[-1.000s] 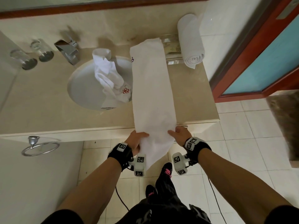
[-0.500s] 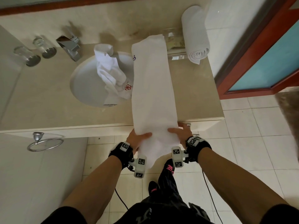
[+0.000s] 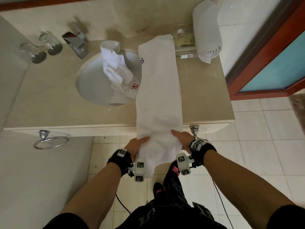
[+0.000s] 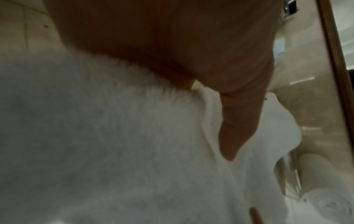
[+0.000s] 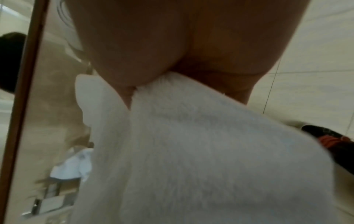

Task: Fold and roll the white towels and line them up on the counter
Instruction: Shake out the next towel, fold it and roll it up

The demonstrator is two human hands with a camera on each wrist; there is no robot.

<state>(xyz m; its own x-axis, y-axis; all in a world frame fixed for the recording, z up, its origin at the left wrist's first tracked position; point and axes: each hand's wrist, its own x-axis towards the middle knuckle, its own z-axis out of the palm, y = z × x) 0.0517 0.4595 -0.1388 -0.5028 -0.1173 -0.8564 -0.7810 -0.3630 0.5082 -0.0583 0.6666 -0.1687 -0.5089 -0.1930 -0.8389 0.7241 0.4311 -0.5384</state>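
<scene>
A long folded white towel lies lengthwise across the beige counter, and its near end hangs over the front edge. My left hand grips that end from the left, thumb on top. From the right, my right hand grips the same end, the cloth bunched under its palm. A rolled white towel lies at the back right of the counter. A crumpled white towel with a red logo sits in the sink.
The round white sink is set in the counter left of the folded towel. A chrome tap and two glasses stand at the back left. A towel ring hangs under the counter's front. A red door frame is at right.
Both hands have drawn the hanging end of the towel a little higher and closer to the counter edge, bunching it between them. The rest of the towel lies as before.
</scene>
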